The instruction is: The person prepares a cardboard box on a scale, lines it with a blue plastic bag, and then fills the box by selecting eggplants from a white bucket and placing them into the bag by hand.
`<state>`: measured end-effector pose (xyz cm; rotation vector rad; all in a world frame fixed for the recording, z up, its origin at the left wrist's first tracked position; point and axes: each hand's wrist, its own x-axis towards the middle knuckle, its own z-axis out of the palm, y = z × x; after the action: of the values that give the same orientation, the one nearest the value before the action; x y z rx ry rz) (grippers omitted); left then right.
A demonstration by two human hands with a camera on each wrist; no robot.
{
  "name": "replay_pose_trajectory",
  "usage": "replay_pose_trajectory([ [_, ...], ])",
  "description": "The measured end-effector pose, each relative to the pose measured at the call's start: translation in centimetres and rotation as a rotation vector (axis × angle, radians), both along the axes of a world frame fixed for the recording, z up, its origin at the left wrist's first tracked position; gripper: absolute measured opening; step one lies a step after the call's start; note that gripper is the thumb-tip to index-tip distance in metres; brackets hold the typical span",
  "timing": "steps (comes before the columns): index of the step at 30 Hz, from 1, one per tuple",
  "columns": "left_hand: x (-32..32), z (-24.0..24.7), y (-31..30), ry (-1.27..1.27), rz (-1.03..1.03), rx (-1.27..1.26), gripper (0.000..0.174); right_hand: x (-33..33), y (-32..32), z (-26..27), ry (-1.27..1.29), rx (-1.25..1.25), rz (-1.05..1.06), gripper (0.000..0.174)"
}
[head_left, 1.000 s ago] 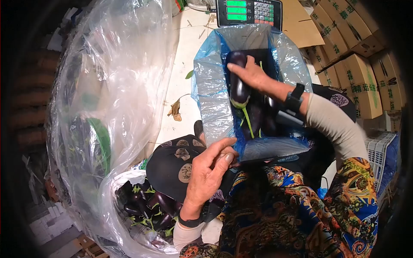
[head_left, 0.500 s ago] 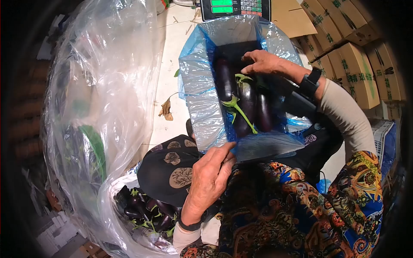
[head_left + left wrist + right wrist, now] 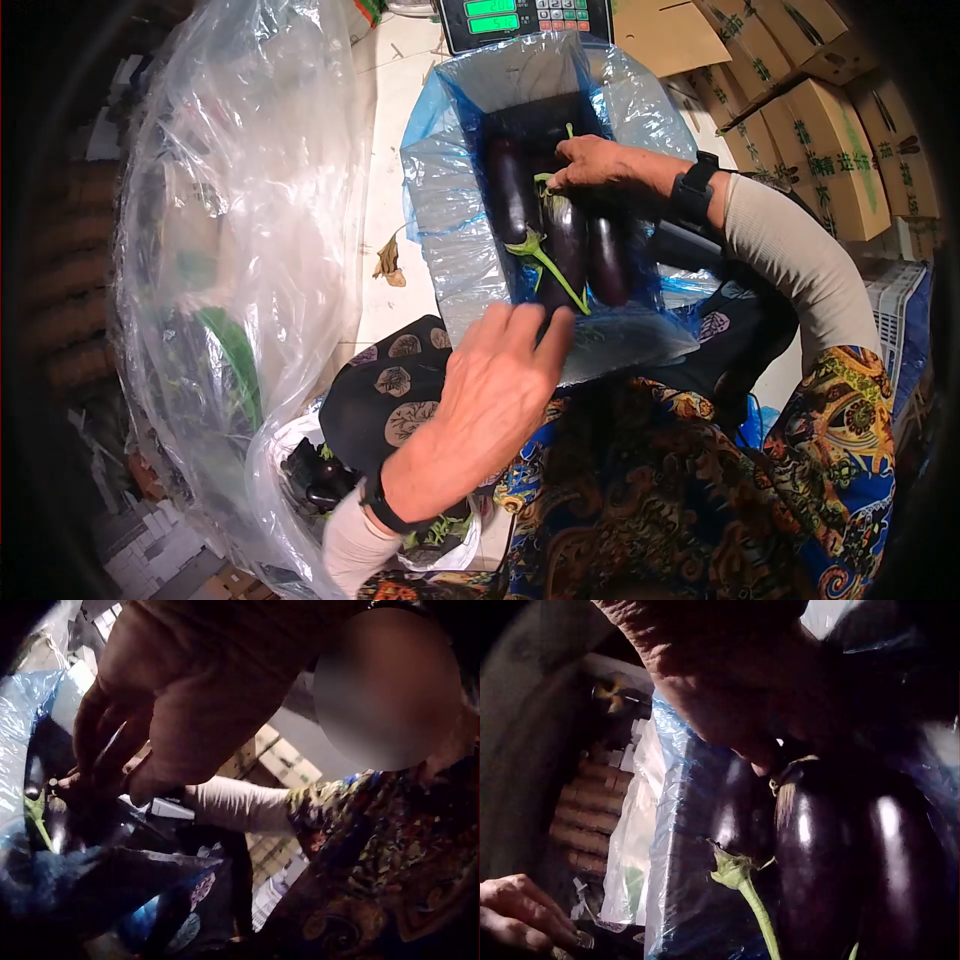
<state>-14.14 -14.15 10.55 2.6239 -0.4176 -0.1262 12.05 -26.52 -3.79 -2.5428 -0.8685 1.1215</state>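
Several dark purple eggplants (image 3: 562, 235) lie side by side in a box lined with a blue plastic bag (image 3: 455, 240). The leftmost eggplant (image 3: 512, 190) has its green calyx and stem (image 3: 555, 270) toward the person. My right hand (image 3: 600, 162) reaches into the box, its fingertips right at the top end of the middle eggplant (image 3: 802, 847); I cannot tell whether they grip it. A short green stem shows beside those fingers. Over the box's near left corner is my left hand (image 3: 495, 375), back upward, fingers extended, holding nothing visible.
A scale with a lit green display (image 3: 490, 12) stands behind the box. Clear plastic sheeting (image 3: 250, 200) hangs at the left, near a white bag (image 3: 465, 550) of eggplants. Stacked cartons (image 3: 825, 160) are at the right. A dried leaf (image 3: 390, 262) lies on the floor.
The right hand set down the leftmost eggplant and let go, then moved right and down to the middle eggplant's top. The left hand left the bag's near edge and turned back upward.
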Motion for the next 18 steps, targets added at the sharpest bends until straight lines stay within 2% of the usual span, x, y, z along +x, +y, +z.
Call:
replay_pose_trajectory([
  [3, 3.4, -1.6, -0.2, 0.086, -0.122, 0.115, 0.046, 0.1, -0.1, -0.6, 0.114, -0.037, -0.066, 0.057],
  [8, 6.7, -9.9, 1.3, -0.116, -0.238, 0.376, 0.033, 0.1, -0.2, -1.6, 0.264, -0.073, -0.175, 0.047],
  [10, 7.4, -10.2, 1.6, -0.120, -0.276, 0.479, 0.028, 0.3, 0.0, -2.2, 0.340, -0.089, -0.231, 0.043],
  [13, 8.8, -10.4, 0.9, -0.040, -0.346, 0.608, 0.022, 0.4, -0.1, -2.4, 0.450, 0.023, -0.231, 0.039],
  [16, 9.1, -11.2, 1.9, -0.132, -0.296, 0.481, 0.017, 0.3, -0.5, 0.1, 0.451, -0.049, -0.201, 0.043],
  [18, 8.9, -10.8, 2.1, -0.073, -0.284, 0.470, 0.017, -1.0, -1.0, 0.2, 0.372, 0.081, -0.271, 0.056],
])
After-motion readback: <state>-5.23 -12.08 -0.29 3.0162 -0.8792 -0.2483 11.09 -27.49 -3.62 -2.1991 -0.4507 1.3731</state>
